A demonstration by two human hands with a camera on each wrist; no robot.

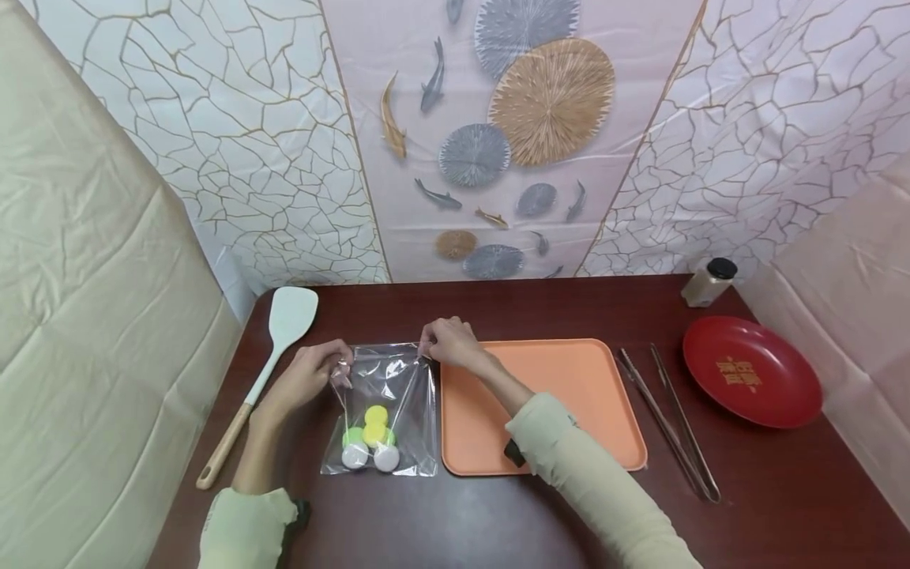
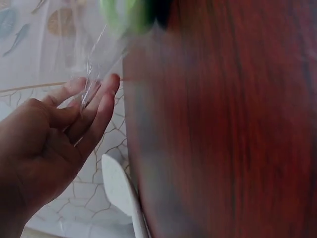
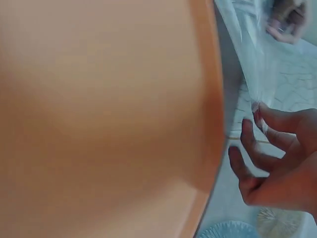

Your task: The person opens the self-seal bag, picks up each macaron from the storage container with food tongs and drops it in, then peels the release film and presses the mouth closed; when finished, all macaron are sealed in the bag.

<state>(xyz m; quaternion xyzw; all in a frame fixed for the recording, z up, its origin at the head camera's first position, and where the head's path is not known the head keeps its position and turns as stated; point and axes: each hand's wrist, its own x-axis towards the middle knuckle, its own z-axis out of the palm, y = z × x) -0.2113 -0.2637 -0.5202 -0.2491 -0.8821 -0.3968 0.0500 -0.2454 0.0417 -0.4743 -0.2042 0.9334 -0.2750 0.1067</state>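
Note:
A clear plastic bag (image 1: 415,411) lies on the dark table, with yellow, green and white round pieces (image 1: 375,433) gathered in its lower part. My left hand (image 1: 306,378) pinches the bag's upper left corner; in the left wrist view the thumb and fingers of that hand (image 2: 64,119) hold the thin film. At the upper right corner, my right hand (image 1: 451,341) pinches the film between thumb and forefinger, as the right wrist view of this hand (image 3: 282,148) shows, its other fingers loosely bent. The bag's top edge is stretched between both hands.
An orange tray (image 1: 540,403) sits right of the bag, under the right forearm. Metal tongs (image 1: 671,431), a red plate (image 1: 753,371) and a black-lidded jar (image 1: 709,283) stand farther right. A white spatula (image 1: 290,316) with a wooden handle lies left of the left hand.

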